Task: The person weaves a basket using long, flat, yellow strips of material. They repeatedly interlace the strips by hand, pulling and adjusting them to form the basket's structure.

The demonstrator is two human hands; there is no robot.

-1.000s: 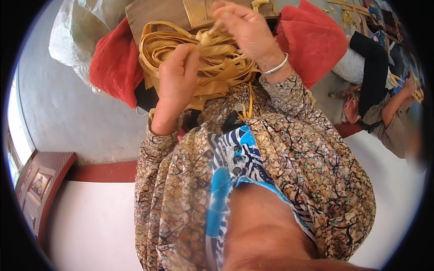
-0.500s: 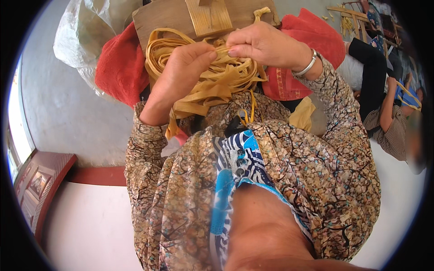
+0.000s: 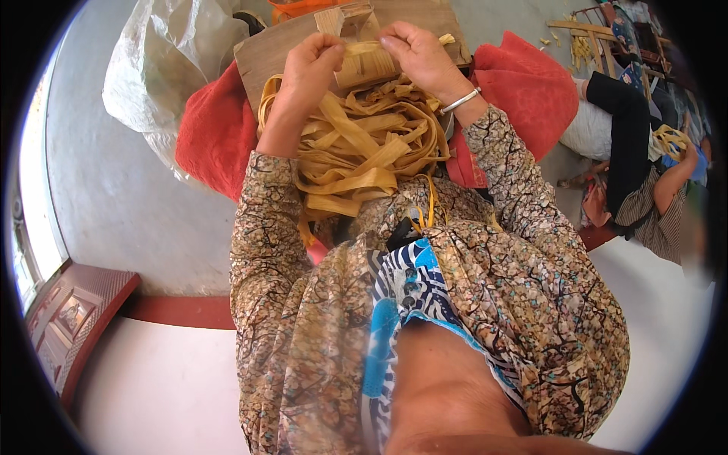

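Observation:
My left hand and my right hand are raised over a wooden board, each pinching a flat straw-yellow strip stretched across between them. A pale wooden block sits on the board just behind the strip. Below my hands, a tangled pile of yellow-tan fibre strips lies looped towards my lap. Red towels flank the board on both sides, and my right wrist has a silver bangle.
A translucent plastic sack lies at upper left, an orange item behind the board. At right a co-worker sits holding yellow strips, near wooden pieces on the floor. A dark red carved wooden panel is at lower left.
Both hands have moved up and away from me with the strip, from over the pile to over the board and block. More of the pile shows now.

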